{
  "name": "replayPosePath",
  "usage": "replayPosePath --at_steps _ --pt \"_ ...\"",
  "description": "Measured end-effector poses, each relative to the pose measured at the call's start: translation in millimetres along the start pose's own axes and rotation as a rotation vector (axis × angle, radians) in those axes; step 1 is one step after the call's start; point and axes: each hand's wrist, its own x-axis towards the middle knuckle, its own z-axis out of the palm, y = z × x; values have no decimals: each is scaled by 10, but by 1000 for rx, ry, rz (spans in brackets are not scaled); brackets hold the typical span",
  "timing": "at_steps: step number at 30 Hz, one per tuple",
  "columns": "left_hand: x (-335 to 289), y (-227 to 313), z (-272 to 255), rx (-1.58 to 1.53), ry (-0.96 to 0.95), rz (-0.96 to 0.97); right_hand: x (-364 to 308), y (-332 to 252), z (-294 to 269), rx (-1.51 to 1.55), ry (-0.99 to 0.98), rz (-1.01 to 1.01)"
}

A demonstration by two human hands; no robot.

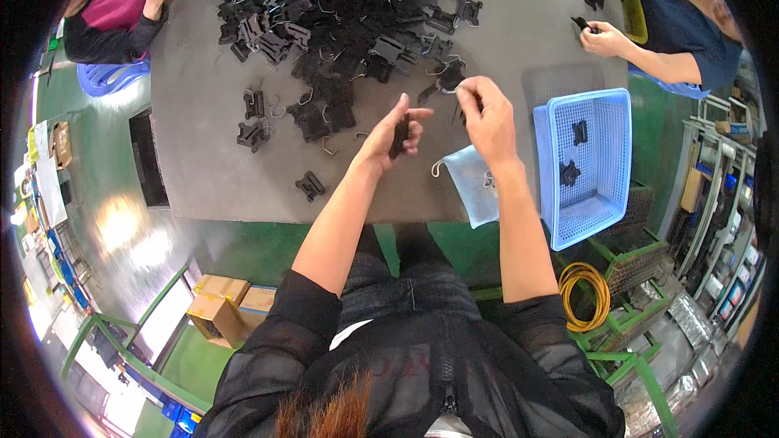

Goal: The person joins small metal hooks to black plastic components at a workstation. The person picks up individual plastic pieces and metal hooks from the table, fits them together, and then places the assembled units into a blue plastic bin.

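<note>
Black plastic clip (400,136) pinched in left hand (392,134) above grey tabletop (203,170). Right hand (485,116) pinches small wire hook (449,83), fingers closed. Blue basket (586,164) just right, holding two clips.

We hold both forearms raised ahead — our left hand (395,135) half curled, thumb up, our right hand (484,115) pinched shut, the two hands close together.
</note>
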Motion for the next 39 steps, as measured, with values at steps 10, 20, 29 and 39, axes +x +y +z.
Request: replayPosePath --at_steps 10,20,29,39 --pt "-153 152 141 -376 -100 2 -186 -241 163 -261 -112 -216" --pt "-343 201 362 371 403 446 -308 -55 394 -522 -222 -203" --pt "20 -255 1639 1030 238 350 -565 308 -1039 -258 627 221" --pt "322 -770 1976 1155 187 822 -1482 1326 -1239 3 603 749"
